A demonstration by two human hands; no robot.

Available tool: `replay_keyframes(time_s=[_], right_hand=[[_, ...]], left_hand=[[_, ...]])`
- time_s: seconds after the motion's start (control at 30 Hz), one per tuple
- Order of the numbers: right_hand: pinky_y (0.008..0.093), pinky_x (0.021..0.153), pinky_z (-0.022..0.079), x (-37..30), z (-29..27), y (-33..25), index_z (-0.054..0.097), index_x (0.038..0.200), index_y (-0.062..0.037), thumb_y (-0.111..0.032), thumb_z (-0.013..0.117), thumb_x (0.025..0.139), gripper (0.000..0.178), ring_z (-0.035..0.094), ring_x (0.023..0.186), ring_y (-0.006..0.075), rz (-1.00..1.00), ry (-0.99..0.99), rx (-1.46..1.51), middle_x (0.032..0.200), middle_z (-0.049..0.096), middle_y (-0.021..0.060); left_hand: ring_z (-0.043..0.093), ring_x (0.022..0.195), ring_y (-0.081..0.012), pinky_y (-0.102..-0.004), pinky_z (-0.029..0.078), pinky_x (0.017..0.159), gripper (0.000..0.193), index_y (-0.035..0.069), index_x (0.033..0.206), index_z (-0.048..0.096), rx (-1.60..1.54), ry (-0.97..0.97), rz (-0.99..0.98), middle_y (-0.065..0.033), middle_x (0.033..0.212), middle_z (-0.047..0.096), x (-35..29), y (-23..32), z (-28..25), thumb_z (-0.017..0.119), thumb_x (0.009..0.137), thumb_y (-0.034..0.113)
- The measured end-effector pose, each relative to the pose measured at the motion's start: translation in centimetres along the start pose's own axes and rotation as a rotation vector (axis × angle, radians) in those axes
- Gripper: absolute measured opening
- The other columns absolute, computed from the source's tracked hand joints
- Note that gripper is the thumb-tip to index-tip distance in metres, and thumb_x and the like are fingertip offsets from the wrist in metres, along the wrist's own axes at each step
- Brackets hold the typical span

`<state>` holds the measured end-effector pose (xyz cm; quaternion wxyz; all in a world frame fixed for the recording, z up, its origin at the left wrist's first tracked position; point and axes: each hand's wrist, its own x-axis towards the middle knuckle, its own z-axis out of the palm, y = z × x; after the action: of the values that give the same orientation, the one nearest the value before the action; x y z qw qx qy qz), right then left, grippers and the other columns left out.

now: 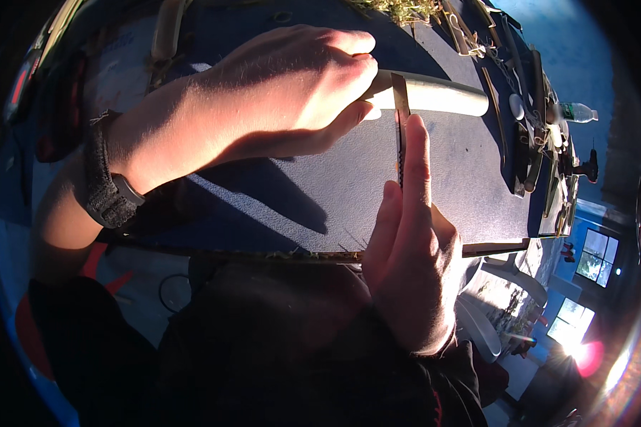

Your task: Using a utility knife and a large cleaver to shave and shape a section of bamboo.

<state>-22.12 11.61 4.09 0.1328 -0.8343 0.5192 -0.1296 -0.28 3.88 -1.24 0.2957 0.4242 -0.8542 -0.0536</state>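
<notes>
A pale, smooth round rod [449,96], perhaps bamboo or wood, lies across the dark blue tabletop with its rounded end to the right. My left hand [313,85] is closed over the rod's left part, which it hides. In my right hand [417,249] is a slim knife [401,99], its index finger stretched along the back. The blade crosses the rod just right of my left fingers and appears to touch it. Most of the knife's handle is hidden in the right palm.
Dry plant scraps [399,8] lie at the table's far edge. Sticks, cords and a white oval piece [516,107] crowd the right side, with a clear bottle [577,112] and a dark power drill [587,167] beyond. Another tube [167,32] lies far left.
</notes>
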Motion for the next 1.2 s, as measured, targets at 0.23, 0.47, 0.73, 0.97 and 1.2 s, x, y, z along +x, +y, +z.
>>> replay_keyframes(time_s=[0.23, 0.47, 0.73, 0.97, 1.2], right_hand=[[0.0409, 0.050, 0.058, 0.1, 0.4, 0.3, 0.028, 0.166, -0.0075, -0.004, 0.055, 0.103, 0.068, 0.071, 0.056, 0.0308, -0.035, 0.016, 0.015, 0.070, 0.067, 0.0185], [0.0422, 0.052, 0.058, 0.3, 0.9, 0.4, 0.028, 0.166, -0.0079, -0.003, 0.056, 0.103, 0.069, 0.072, 0.058, 0.0317, -0.048, 0.045, 0.038, 0.071, 0.068, 0.0177], [0.0370, 0.056, 0.056, 1.6, 0.3, 0.5, 0.034, 0.163, -0.0039, -0.001, 0.053, 0.104, 0.061, 0.075, 0.065, 0.0281, -0.056, 0.028, 0.085, 0.112, 0.072, 0.0259], [0.0365, 0.054, 0.055, 1.0, 0.6, 0.7, 0.033, 0.163, -0.0038, 0.001, 0.055, 0.103, 0.064, 0.073, 0.061, 0.0268, -0.064, 0.034, 0.058, 0.102, 0.071, 0.0231], [0.0362, 0.049, 0.050, 1.5, 1.1, 0.7, 0.034, 0.162, -0.0027, 0.002, 0.055, 0.101, 0.064, 0.066, 0.052, 0.0240, -0.053, 0.068, 0.100, 0.072, 0.069, 0.0175]], left_hand=[[0.071, 0.084, -0.0349, -0.0388, 0.057, 0.075, 0.034, -0.006, 0.106, 0.068, -0.026, -0.013, -0.021, -0.0167, 0.103, 0.067, 0.0, -0.9, -0.4, 0.080, 0.094, 0.025], [0.071, 0.089, -0.0328, -0.0383, 0.057, 0.079, 0.034, -0.005, 0.111, 0.068, -0.021, -0.096, -0.078, -0.0160, 0.106, 0.065, -0.2, -0.5, -0.4, 0.077, 0.095, 0.023], [0.070, 0.079, -0.0306, -0.0371, 0.055, 0.068, 0.024, -0.002, 0.094, 0.067, -0.060, -0.015, -0.021, -0.0164, 0.095, 0.063, 0.3, -0.3, -0.2, 0.076, 0.095, 0.020], [0.071, 0.084, -0.0338, -0.0429, 0.056, 0.071, 0.025, -0.003, 0.106, 0.066, -0.019, -0.051, 0.042, -0.0197, 0.095, 0.068, 0.2, -0.3, -1.6, 0.070, 0.097, 0.021], [0.070, 0.086, -0.0316, -0.0373, 0.057, 0.075, 0.028, 0.000, 0.105, 0.069, 0.045, 0.095, 0.033, -0.0127, 0.094, 0.065, 0.7, -0.3, -1.7, 0.082, 0.090, 0.020]])
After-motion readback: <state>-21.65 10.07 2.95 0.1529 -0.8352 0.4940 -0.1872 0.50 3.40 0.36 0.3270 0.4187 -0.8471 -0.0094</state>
